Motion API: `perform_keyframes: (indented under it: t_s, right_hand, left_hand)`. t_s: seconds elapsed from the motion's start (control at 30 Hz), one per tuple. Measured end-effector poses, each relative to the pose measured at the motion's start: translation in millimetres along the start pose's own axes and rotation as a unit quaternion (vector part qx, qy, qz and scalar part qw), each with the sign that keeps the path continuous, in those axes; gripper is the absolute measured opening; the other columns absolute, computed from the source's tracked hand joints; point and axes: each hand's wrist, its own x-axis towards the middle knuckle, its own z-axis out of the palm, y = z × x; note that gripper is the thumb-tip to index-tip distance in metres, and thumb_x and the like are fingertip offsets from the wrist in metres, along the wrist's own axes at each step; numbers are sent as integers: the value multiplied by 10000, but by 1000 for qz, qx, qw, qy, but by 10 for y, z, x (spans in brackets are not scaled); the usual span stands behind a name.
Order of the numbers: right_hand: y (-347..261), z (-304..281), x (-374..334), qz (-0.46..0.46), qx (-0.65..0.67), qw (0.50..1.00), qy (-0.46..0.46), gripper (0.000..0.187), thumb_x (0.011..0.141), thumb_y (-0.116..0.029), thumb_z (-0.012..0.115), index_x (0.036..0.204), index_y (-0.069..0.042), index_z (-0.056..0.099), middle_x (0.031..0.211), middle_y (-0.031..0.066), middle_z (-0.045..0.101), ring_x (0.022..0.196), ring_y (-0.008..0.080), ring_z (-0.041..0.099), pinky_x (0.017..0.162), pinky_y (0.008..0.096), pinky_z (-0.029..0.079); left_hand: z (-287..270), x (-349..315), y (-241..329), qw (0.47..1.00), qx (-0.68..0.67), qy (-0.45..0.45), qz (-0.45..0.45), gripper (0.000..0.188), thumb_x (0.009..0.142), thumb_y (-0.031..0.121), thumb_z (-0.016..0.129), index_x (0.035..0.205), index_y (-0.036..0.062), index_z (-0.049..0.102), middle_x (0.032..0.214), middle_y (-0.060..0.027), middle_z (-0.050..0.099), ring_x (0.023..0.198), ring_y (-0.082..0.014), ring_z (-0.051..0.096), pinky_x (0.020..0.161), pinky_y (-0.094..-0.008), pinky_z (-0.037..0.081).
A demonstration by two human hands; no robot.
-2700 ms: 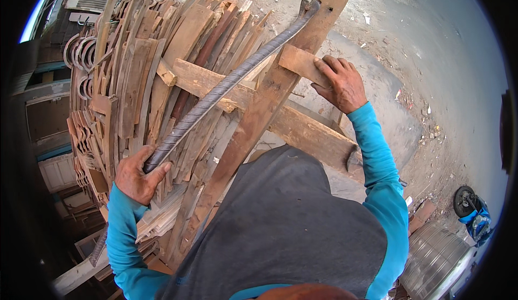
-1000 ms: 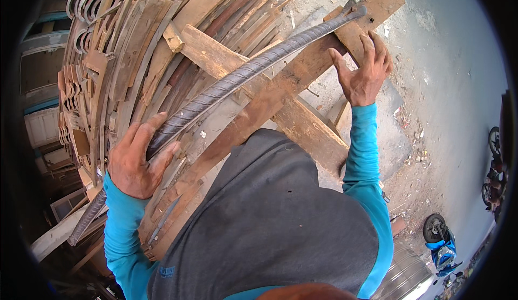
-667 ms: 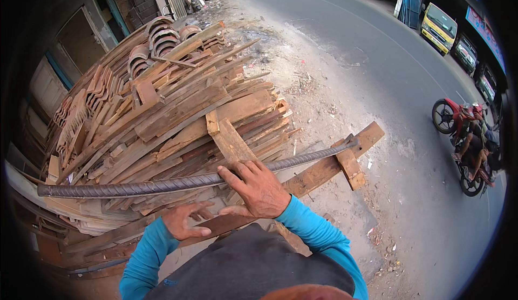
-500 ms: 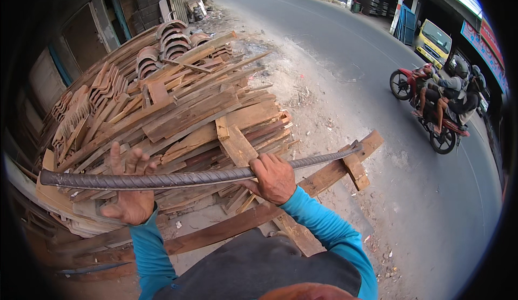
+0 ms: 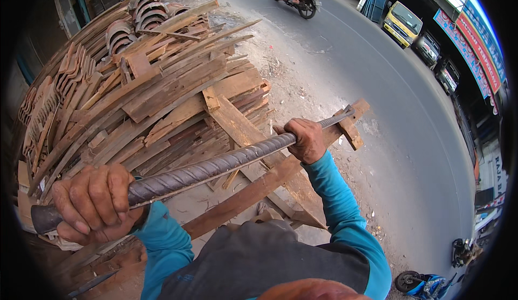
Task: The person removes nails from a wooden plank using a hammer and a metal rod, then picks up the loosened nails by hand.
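A long ribbed steel pry bar slants up from lower left to right in front of me. My left hand is closed around its thick near end. Farther along, my right hand grips the bar with the fingers wrapped over it. The bar's thin far tip lies at a short wooden crosspiece on the end of a long brown plank; whether it is wedged there, I cannot tell. Under the bar, a wide board runs across beneath the plank.
A big heap of old timber fills the left, with curved roof tiles stacked behind. On the road at the right, a red motorcycle carries riders. A yellow truck and a blue motorcycle stand at the roadside.
My left hand, open under the bar before, has closed around its near end, which has come lower and nearer. My right hand has shifted right and up. The red motorcycle has moved farther away.
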Motion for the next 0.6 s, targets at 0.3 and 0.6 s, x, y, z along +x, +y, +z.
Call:
perform_keyframes:
  t_s: [0.3,0.6]
  right_hand:
    - [126,-16,-43,4,-12,1000,26,341,827,-228,828,688,-93,547,556,74,525,476,230,533,458,347,423]
    - [162,54,68,-17,59,998,-30,280,834,-232,819,774,-83,588,647,64,599,566,205,604,521,348,502]
  left_hand:
    - [-293,-481,252,989,3,128,73,190,811,185,756,670,168,630,549,105,559,486,13,519,520,-138,454]
    - [-256,-533,553,993,9,114,36,119,797,187,738,713,208,656,604,116,593,535,8,546,541,-159,431]
